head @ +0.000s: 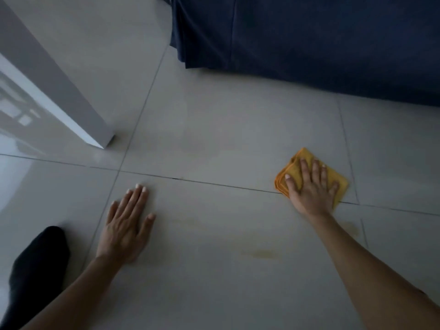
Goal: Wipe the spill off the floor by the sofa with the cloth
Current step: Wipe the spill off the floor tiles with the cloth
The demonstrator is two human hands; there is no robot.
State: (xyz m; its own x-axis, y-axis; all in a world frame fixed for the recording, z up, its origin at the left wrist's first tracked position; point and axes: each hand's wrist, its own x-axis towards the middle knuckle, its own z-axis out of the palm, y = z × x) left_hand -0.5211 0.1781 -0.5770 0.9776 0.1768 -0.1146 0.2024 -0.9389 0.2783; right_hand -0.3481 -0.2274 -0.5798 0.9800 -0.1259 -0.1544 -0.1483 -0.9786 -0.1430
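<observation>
Right hand [310, 186] flat, fingers spread, palm pressing down on the folded yellow cloth [295, 172]; not a clench, the cloth is pinned to the floor [214, 120] under an open palm, with cloth edges showing at 10 and 3 o'clock of the hand. Key relation: faint yellowish spill streaks [260, 253] lie at about 7 o'clock from the cloth, nearer the person, with another smear [350, 228] just beside the right forearm at 5 o'clock. Long axis of the main streak runs roughly 9-to-3. Right hand is nearer it, so the next stroke is probably a pull back toward 7. Left hand [126, 225] lies flat and empty on the tile, well apart at 9 o'clock, bracing. Dark blue sofa [309, 39] at 12 o'clock. White furniture leg [95, 129] at 10. Dark sock [40, 263] far left. No containers visible.
</observation>
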